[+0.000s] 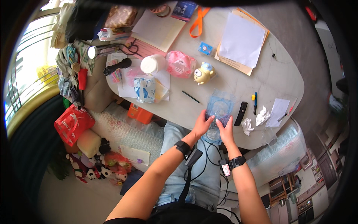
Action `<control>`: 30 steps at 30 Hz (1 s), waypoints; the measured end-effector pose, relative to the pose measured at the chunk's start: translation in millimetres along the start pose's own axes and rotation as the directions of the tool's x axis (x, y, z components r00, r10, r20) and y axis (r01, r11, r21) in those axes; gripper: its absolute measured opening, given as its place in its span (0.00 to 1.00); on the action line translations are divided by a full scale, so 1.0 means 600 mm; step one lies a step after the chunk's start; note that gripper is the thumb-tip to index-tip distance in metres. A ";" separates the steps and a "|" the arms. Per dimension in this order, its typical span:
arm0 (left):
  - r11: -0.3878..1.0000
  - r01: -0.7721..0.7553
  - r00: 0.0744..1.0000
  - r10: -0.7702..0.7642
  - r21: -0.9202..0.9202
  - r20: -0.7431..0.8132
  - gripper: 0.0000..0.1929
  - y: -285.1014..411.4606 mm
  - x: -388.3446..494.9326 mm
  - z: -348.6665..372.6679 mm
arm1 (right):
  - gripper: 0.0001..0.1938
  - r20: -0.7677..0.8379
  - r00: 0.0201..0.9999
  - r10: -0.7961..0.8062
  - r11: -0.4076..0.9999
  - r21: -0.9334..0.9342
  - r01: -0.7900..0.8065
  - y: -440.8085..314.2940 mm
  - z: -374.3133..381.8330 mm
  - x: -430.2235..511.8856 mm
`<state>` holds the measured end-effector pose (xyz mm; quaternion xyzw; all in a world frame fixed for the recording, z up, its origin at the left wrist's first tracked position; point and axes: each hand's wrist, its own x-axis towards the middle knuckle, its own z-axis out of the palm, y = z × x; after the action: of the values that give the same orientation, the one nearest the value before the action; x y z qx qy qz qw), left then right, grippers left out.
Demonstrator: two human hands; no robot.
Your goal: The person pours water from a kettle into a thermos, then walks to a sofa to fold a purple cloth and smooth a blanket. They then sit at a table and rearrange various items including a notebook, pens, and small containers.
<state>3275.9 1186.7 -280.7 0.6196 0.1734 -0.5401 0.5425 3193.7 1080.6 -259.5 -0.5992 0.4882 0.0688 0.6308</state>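
Observation:
A clear blue plastic package is held at the table's near edge, its upper part over the tabletop and its lower end above my lap. My left hand grips its left side, thumb on top. On the opposite side my right hand holds it the same way, the two thumbs close together. What lies inside the package is hard to make out. Just right of it is a black remote control. A dark green stick lies to its left.
Beyond the package stand a yellow one-eyed figurine, a pink plastic pack and a white jar. Crumpled tissues, a blue pen and a clear cup are at right. Cables hang by my wrists.

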 end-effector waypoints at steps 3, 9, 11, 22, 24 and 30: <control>0.992 -0.086 0.996 0.082 -0.093 -0.043 0.20 0.051 -0.020 -0.021 | 0.23 0.024 1.000 -0.009 0.998 0.063 0.008 -0.062 0.032 -0.006; 0.945 -0.303 0.941 0.277 -0.120 -0.193 0.21 0.178 -0.042 -0.091 | 0.15 0.183 0.983 -0.010 0.982 0.188 -0.025 -0.213 0.095 0.042; 0.929 -0.361 0.909 0.332 -0.077 -0.252 0.22 0.207 -0.050 -0.130 | 0.15 0.206 0.978 -0.022 0.932 0.358 -0.054 -0.256 0.124 0.088; 0.910 -0.136 0.965 0.031 -0.391 -0.262 0.13 0.217 -0.074 -0.274 | 0.21 -0.173 0.974 -0.145 0.951 0.247 0.186 -0.336 0.375 0.456; 0.900 -0.086 0.966 -0.031 -0.428 -0.258 0.12 0.203 -0.073 -0.276 | 0.21 -0.014 0.999 0.033 0.998 0.054 -0.033 -0.311 0.376 0.485; 0.867 0.181 0.983 -0.165 -0.463 0.076 0.13 0.177 -0.052 -0.242 | 0.27 0.240 0.963 0.124 0.724 -0.685 0.078 -0.334 0.326 0.517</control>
<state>3419.5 1285.7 -227.8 0.4432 0.3443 -0.5390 0.6281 3591.8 1032.2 -376.2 -0.7690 0.3446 0.3339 0.4224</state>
